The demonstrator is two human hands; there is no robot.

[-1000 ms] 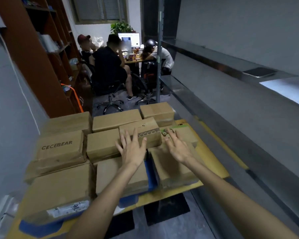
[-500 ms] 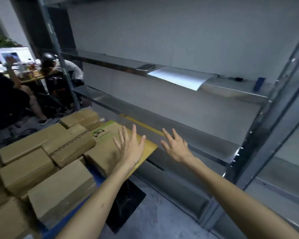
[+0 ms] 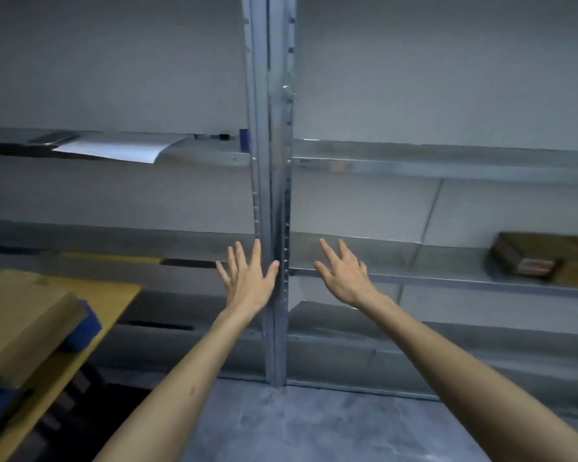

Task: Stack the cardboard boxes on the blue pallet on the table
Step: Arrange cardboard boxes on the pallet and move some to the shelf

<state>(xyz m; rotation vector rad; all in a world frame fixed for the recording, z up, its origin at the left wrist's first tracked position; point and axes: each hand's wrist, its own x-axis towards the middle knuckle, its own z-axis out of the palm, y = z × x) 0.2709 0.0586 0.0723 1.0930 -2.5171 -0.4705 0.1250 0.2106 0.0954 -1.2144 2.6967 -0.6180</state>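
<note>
My left hand (image 3: 247, 278) and my right hand (image 3: 344, 275) are stretched out in front of me, fingers spread, holding nothing, in front of a metal shelving unit. At the far left edge a cardboard box (image 3: 17, 331) lies on the blue pallet (image 3: 84, 325), which sits on the yellow table (image 3: 114, 295). Another cardboard box (image 3: 544, 260) with a printed label lies on the lower shelf at the far right, well beyond my right hand.
A steel upright post (image 3: 271, 181) of the shelving stands straight ahead between my hands. The upper shelf (image 3: 414, 158) carries a white sheet (image 3: 114, 150) and small items at left. Grey concrete floor (image 3: 297, 425) lies below.
My view has swung right, away from the table of boxes toward the shelving. The stacked boxes have slid out to the left edge; the box on the right shelf has come into view. Both hands stay empty.
</note>
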